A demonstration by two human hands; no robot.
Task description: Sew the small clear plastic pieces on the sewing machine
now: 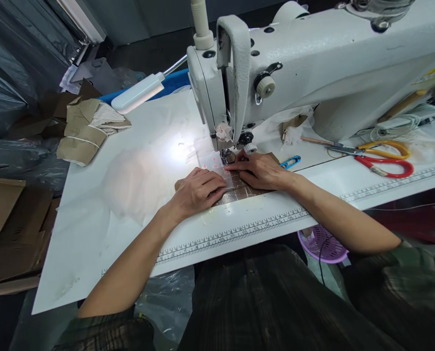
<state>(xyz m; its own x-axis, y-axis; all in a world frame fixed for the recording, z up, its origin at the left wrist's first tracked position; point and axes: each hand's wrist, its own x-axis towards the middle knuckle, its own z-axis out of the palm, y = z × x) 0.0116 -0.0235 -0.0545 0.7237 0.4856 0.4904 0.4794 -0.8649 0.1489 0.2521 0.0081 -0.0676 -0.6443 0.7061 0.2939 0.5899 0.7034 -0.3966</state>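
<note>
A brown checked fabric piece [239,193] lies flat on the white table [104,234] in front of the white sewing machine [312,63]. A thin clear layer with pink dots [212,163] lies over its far end, under the presser foot [227,156]. My left hand [197,190] presses flat on the fabric's left side. My right hand [259,170] presses on its right side, fingertips close to the presser foot. Both hands rest palm down with fingers together.
Red and yellow scissors [382,156] and blue thread snips [290,162] lie right of the hands. Folded brown pieces [84,129] sit at the table's far left beside a white lamp [137,92]. A printed ruler [239,231] runs along the front edge; a purple basket [323,243] sits below.
</note>
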